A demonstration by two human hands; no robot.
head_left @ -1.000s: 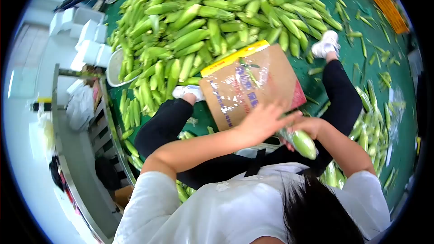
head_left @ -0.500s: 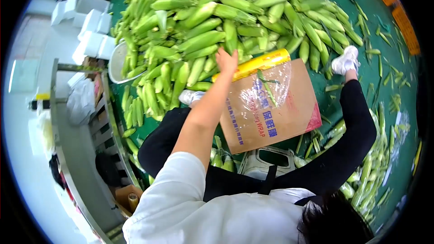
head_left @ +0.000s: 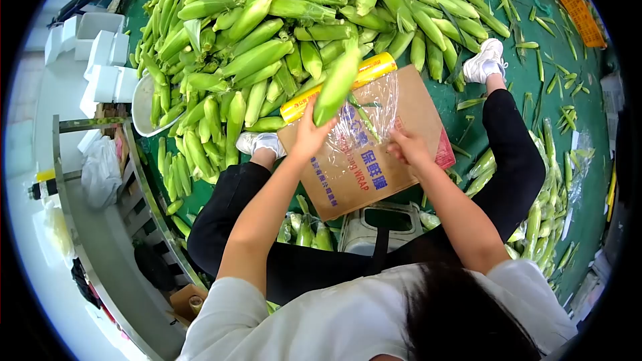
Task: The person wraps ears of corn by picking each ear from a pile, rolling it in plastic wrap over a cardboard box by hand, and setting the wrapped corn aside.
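Observation:
My left hand [head_left: 310, 135] grips a green ear of corn in its husk [head_left: 340, 83] by the lower end, tilted above the cardboard box [head_left: 321, 190]. Behind the corn, a yellow roll of plastic wrap [head_left: 376, 69] lies along the box's far edge. Clear plastic wrap [head_left: 381, 103] spreads from the roll over the cardboard, with a strip of green leaf on it. My right hand [head_left: 409, 146] is closed at the near right edge of that film, fingers pinched on it.
A large heap of unwrapped corn [head_left: 267, 47] covers the floor ahead. Wrapped corn [head_left: 545, 227] lies at the right, beside my leg. A white tub [head_left: 144, 110], white foam boxes [head_left: 103, 83] and a metal-framed rack [head_left: 100, 227] stand left. Orange crates [head_left: 578, 10] sit far right.
My left hand has picked an ear of corn from the heap and brought it back over the box. My right hand has come into view at the film. The camera view has shifted.

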